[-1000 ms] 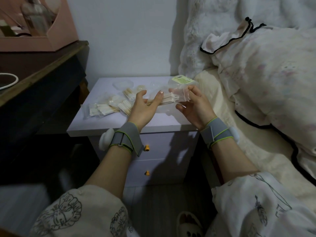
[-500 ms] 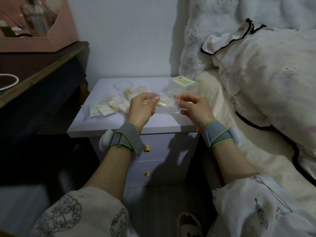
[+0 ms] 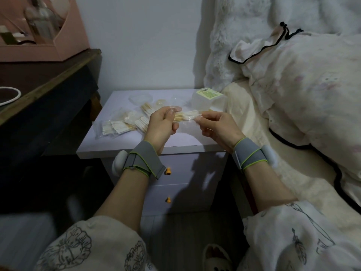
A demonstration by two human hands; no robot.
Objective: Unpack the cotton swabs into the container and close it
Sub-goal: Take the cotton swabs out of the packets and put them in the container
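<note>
- Compared with the earlier frames, both hands had closed on the packet of swabs [image 3: 184, 116]; one second before, the left palm was open and the fingers were spread.
- The left hand [image 3: 162, 126] was clamped around the left end of the packet, and the right hand [image 3: 216, 125] pinched its right end with thumb and fingertips. The hands were near each other but apart, with the bundle stretched between them above the nightstand [image 3: 121, 149].
- The packet looked still sealed, so my judgement was that the person was about to tear or pull it open.
- The container [image 3: 207, 99], a pale box with a green label, stood at the back right corner of the nightstand, beside the bed [image 3: 254, 133]. I could not tell if any swabs were already inside it.
- A clear round piece [image 3: 141, 99], perhaps the lid, lay at the back of the top.
- Several more packets [image 3: 117, 128] lay on the left part of the top, some seemingly unopened.
- The task seemed to be at an early or middle stage: the remaining packets had to be emptied, and the closing was not yet done.
</note>
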